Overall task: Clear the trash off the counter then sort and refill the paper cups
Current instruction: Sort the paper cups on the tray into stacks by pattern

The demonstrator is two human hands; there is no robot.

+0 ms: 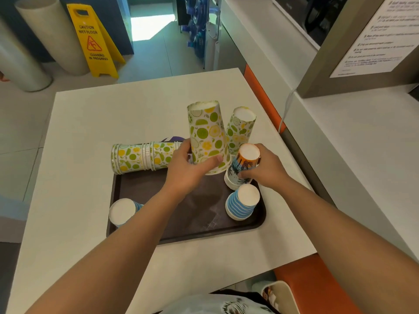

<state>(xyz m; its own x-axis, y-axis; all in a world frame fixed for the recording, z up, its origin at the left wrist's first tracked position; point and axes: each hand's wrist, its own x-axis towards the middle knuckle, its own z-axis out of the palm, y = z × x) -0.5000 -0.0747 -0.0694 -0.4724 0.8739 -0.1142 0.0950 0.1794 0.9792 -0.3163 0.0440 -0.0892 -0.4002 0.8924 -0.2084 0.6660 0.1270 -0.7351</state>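
Fingers of the left hand (189, 171) curled round the citrus-print cup stack (207, 137) at frame centre, above the brown tray (204, 227); the right hand (264, 169) gripped the palm-print cup stack (242, 166) just right.

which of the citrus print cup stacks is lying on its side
The citrus stack on the left, lying across the tray's far edge. The other two citrus stacks stand bottom-up.

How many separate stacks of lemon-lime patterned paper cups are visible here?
3: one upside-down stack gripped by the left hand, another standing just behind it, and one lying sideways at the brown tray's far-left edge.
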